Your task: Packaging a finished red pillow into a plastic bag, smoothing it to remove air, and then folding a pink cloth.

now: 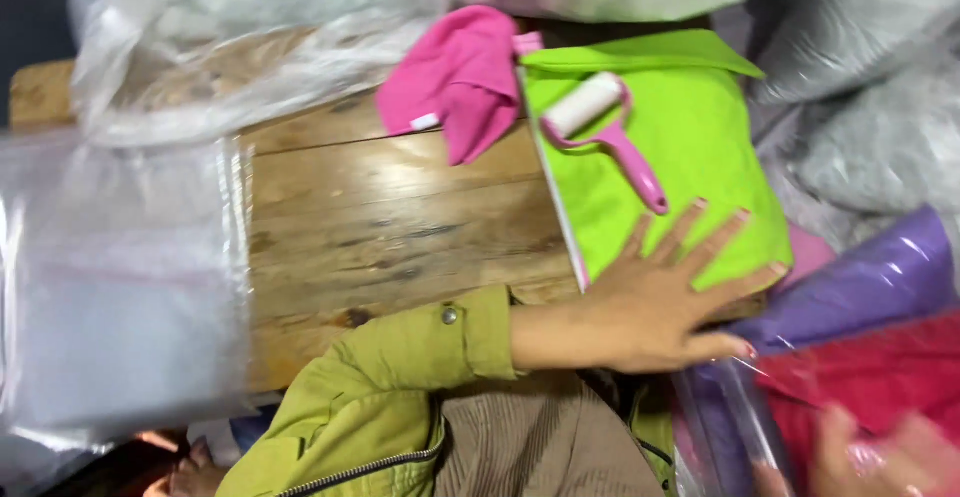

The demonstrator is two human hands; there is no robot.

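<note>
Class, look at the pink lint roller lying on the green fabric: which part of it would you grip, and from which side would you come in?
Probably the pink handle of the lint roller, coming from its free lower end nearer the left hand. The handle is slim, lies flat on the green fabric and points toward that hand, while the white roller head looks bulkier.

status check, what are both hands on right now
Left hand flat, fingers spread, on green cloth. Right hand blurred, at bagged red cloth. Pink lint roller lies on the green cloth.

Head camera looks steeply down, close over the wooden table (400,227), slightly blurred.
</note>
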